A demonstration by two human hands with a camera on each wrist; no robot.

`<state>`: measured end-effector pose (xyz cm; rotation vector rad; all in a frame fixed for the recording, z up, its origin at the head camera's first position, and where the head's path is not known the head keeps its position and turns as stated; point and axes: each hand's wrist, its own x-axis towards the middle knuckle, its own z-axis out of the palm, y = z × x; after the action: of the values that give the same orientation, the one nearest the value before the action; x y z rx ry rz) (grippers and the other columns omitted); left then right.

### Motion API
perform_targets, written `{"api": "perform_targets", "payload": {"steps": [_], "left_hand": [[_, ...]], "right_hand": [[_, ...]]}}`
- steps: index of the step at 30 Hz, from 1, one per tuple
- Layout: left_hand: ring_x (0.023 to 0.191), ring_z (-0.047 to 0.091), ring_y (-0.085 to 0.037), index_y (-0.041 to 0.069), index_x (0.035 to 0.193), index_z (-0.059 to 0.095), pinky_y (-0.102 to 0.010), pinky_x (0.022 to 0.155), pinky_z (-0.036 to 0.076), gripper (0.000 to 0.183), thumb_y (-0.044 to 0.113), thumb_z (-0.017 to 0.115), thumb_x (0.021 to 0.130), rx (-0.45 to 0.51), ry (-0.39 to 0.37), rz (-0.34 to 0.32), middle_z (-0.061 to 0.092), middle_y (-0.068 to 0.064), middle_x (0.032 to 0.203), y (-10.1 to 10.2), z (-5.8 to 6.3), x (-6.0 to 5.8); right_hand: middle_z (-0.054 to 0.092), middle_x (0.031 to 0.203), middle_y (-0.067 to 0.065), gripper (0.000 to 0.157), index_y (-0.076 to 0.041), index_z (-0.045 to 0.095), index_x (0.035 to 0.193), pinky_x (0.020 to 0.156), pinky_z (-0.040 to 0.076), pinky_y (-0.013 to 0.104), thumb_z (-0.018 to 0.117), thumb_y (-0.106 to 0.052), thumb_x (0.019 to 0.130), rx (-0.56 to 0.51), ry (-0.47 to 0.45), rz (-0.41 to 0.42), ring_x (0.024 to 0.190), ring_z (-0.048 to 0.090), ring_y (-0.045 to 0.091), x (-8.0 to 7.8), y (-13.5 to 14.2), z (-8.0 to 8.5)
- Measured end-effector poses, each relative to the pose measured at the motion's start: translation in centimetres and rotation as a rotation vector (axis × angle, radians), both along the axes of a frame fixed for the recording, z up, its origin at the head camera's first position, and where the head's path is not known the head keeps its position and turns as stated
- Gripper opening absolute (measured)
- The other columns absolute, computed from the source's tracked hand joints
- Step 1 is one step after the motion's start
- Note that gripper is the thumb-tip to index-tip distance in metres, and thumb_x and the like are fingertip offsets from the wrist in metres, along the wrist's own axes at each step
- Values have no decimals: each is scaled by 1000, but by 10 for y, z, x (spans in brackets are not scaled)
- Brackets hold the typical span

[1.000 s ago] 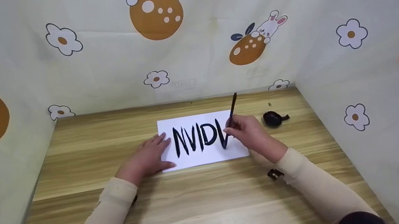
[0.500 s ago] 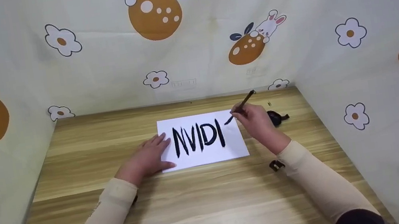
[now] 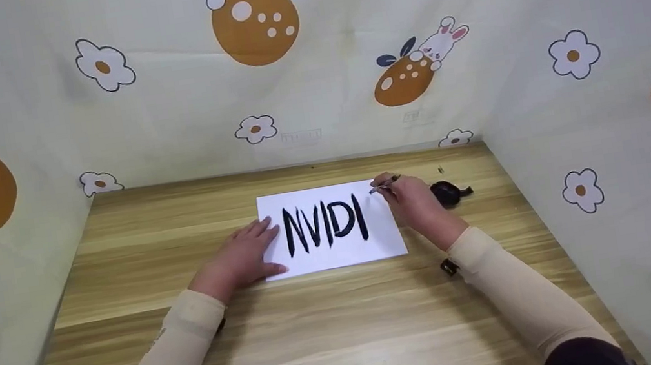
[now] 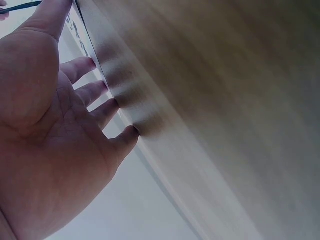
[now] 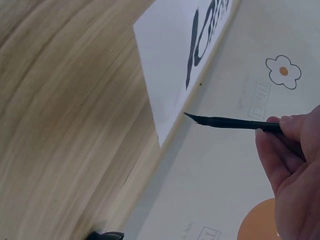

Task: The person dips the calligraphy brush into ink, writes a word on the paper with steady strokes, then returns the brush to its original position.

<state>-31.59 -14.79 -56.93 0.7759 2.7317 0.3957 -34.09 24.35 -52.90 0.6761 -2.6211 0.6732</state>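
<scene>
A white sheet of paper [image 3: 387,235] lies on the wooden table with the black brushed letters NVIDI [image 3: 341,219] across it. My left hand [image 3: 242,254] rests at the sheet's left edge, fingers spread and fingertips on the paper; the left wrist view shows its palm side [image 4: 55,105]. Between thumb and fingers of my right hand [image 3: 421,203] is a slim dark writing brush [image 5: 230,123]. Its pointed black tip hovers near the sheet's upper right, right of the last letter. In the head view, the brush's handle is strongly foreshortened.
Just right of my right hand sits a small round black dish [image 3: 446,194] with a short handle. A tiny dark scrap [image 3: 440,169] lies behind it. Patterned cloth walls [image 3: 177,114] with rabbits and flowers enclose the table's back and sides.
The brush has lifted from the foot of the last stroke to the sheet's upper right, its handle changing tilt. My right hand rose with it, then shifted slightly left. My left hand stays put.
</scene>
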Motion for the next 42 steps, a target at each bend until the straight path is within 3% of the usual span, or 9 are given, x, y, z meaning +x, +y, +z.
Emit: {"api": "perform_targets", "payload": {"steps": [16, 30, 42], "left_hand": [[167, 19, -45, 5, 172, 36, -67, 133, 18, 94, 56, 73, 103, 19, 1, 1, 22, -21, 182, -1, 1, 1], [166, 20, -47, 3, 172, 35, -69, 132, 19, 94, 56, 73, 104, 18, 1, -8, 23, -22, 181, 0, 0, 0], [167, 19, -46, 4, 173, 34, -69, 132, 19, 94, 56, 73, 104, 18, -5, -1, 21, -21, 182, -1, -1, 0]], "right_hand": [[83, 114, 11, 13, -5, 79, 117, 91, 65, 50, 71, -4, 107, 63, -45, 13, 107, 79, 37, -1, 1, -12], [83, 109, 9, 10, -3, 81, 110, 94, 64, 48, 77, 1, 101, -22, -69, 50, 106, 80, 34, 5, 2, -15], [83, 109, 7, 8, -6, 82, 109, 94, 64, 46, 78, -6, 103, -89, -160, 26, 107, 80, 29, 22, 2, -13]]}}
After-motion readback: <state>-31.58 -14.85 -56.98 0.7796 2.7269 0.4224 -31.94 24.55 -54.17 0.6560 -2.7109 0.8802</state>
